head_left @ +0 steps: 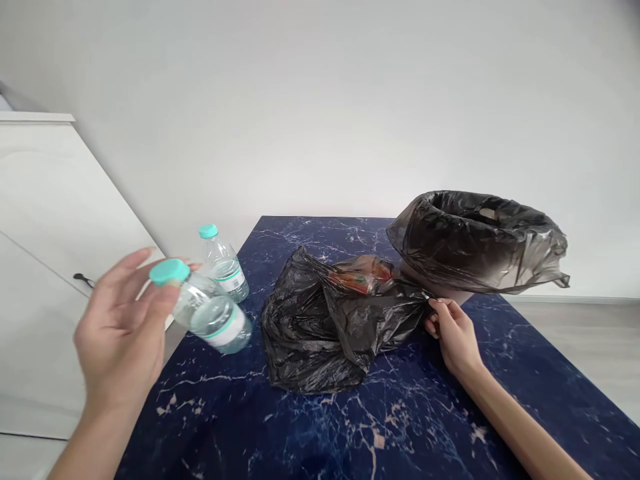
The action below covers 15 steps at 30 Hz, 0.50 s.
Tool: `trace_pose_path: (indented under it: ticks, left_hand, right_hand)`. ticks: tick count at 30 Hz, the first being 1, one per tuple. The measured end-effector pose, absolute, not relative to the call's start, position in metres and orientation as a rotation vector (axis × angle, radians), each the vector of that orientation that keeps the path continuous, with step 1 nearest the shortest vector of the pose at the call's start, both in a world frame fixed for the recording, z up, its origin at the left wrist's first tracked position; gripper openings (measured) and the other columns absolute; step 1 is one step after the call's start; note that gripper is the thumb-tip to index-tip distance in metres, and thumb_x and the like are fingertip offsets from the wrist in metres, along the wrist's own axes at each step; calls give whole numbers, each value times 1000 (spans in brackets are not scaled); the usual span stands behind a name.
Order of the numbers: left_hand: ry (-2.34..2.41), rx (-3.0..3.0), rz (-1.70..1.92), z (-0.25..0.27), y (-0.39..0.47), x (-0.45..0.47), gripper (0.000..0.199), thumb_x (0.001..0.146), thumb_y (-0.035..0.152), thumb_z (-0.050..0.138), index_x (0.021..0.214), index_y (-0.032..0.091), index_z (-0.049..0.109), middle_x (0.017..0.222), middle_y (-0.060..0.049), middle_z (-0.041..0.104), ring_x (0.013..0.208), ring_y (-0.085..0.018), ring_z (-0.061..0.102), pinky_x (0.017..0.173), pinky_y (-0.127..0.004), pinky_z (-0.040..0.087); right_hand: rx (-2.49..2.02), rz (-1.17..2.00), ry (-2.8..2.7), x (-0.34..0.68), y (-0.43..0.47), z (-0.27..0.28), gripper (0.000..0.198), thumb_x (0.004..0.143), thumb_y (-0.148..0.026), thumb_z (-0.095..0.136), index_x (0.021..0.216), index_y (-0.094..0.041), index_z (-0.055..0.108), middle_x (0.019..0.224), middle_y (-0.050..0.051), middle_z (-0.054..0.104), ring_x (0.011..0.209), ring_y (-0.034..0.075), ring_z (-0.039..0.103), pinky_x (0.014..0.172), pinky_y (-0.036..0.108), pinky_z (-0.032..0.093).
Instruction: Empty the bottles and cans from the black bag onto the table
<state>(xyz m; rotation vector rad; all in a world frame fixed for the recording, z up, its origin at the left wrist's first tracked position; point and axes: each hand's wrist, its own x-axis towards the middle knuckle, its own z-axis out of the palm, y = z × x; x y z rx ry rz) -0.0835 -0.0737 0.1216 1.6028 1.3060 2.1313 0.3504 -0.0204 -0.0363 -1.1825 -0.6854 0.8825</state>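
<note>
My left hand (125, 313) grips a clear plastic water bottle (213, 313) near its turquoise cap. This bottle tilts with its base to the right and is partly full. Behind it a second water bottle (224, 263), of the same kind, stands upright at the table's left edge. My right hand (453, 327) pinches the right-hand edge of a black plastic bag (320, 333) lying crumpled on the table. Through the thin plastic an orange-red item (357, 277) shows; its kind is unclear.
A bin (440, 283) lined with a black bag stands at the back right, the liner folded over its rim. Everything rests on a dark blue marble-patterned table (330, 433). A white cabinet (55, 220) is at the left, and a pale wall (320, 107) lies behind.
</note>
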Motion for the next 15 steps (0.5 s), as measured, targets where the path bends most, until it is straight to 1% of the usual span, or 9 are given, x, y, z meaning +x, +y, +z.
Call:
trace_pose_path:
  ticks: [4, 7, 10, 15]
  left_hand:
    - [1373, 1642, 2241, 125, -64, -93, 63, 78, 42, 93, 134, 28, 70, 117, -5, 77, 105, -30, 80, 115, -59, 55]
    - [1435, 1589, 2233, 113, -51, -103, 65, 79, 42, 93, 137, 25, 67, 125, -9, 76, 109, -28, 80, 113, -53, 56]
    - [1456, 1550, 2290, 98, -36, -111, 67, 81, 41, 94, 138, 23, 66, 129, -11, 75, 111, -28, 79, 112, -50, 57]
    - [1338, 1529, 2413, 89, -17, -117, 64, 80, 44, 94, 132, 18, 65, 125, -12, 74, 103, -24, 81, 109, -45, 59]
  right_hand:
    - [-1170, 885, -694, 350, -20, -36, 47, 74, -54, 90, 84, -23, 57, 56, -10, 45, 44, 6, 41, 42, 18, 28]
    - [-1161, 891, -696, 350, -20, -37, 47, 74, -54, 90, 85, -23, 57, 57, -11, 45, 43, 6, 42, 42, 18, 28]
    - [-1158, 893, -697, 350, -19, -38, 45, 75, -53, 90, 85, -23, 57, 57, -11, 45, 43, 6, 42, 41, 19, 28]
    - [-1156, 892, -703, 350, -19, -38, 45, 77, -53, 89, 83, -22, 57, 57, -10, 46, 43, 6, 42, 41, 19, 28]
